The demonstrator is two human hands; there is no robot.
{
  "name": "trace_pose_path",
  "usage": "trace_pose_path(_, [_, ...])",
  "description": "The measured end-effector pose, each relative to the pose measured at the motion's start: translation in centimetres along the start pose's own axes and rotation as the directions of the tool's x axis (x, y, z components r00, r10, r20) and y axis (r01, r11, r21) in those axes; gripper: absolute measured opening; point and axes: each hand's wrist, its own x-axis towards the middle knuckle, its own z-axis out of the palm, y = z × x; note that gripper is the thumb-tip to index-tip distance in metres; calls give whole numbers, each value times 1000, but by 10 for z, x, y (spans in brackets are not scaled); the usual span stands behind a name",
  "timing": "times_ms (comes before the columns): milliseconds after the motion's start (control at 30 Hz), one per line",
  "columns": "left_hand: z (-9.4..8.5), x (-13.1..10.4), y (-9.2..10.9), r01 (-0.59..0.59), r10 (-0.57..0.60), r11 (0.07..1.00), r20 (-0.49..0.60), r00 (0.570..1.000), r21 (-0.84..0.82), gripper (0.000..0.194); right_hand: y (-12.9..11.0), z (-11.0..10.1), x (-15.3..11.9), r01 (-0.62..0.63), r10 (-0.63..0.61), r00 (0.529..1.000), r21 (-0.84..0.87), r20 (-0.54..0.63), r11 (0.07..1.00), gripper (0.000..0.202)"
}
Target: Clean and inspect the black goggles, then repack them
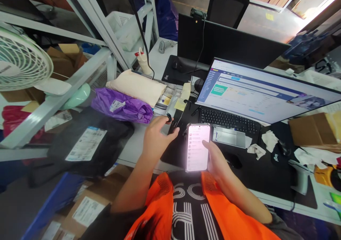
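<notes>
A smartphone [198, 151] with a lit screen showing a list is upright in my right hand [213, 154]. My right thumb lies on the right side of its screen. To the left of the phone, my left hand [158, 133] hovers over the desk edge, thumb apart from the curved fingers. A small black curved object [168, 117] shows at those fingertips; whether they touch it I cannot tell. Beyond that hand are a purple plastic parcel [122, 105] and a cream-coloured parcel [138, 87]. A black desk mat [255, 172] stretches under the phone and to its right.
A lit monitor [261, 90] stands behind a black keyboard [229, 120]. Crumpled tissues [269, 141], a mouse [284, 148] and a cardboard box [314, 129] are on the right. On the left are a fan [21, 60], a metal frame and a black labelled parcel [87, 144].
</notes>
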Motion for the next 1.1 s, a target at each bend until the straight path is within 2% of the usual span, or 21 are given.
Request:
trace_pose_path(433, [-2,-4,-4,-2,2,1000,19,1000,-6,17,5,-2,8,-22,23,999,21,-49,1000,38])
trace_pose_path(633, [-3,-5,-8,-4,4,1000,20,1000,-8,18,0,1,10,-48,49,999,96,-5,994,38])
trace_pose_path(767, [-2,-5,-12,-39,38,999,7,999,6,18,-7,-2,10,-22,21,1000,80,8,997,41])
trace_pose_path(900, [-2,-6,-17,-56,56,998,17,998,20,18,-15,-4,8,-4,-1,998,76,56,997,42])
trace_pose_path(1033, [-4,-8,-23,-53,52,998,39,998,24,18,-25,-1,3,-14,0,987,87,160,996,40])
trace_pose_path(1100, [-6,-9,-27,-49,48,999,46,998,21,19,-29,0,0,-30,13,976,75,216,997,46])
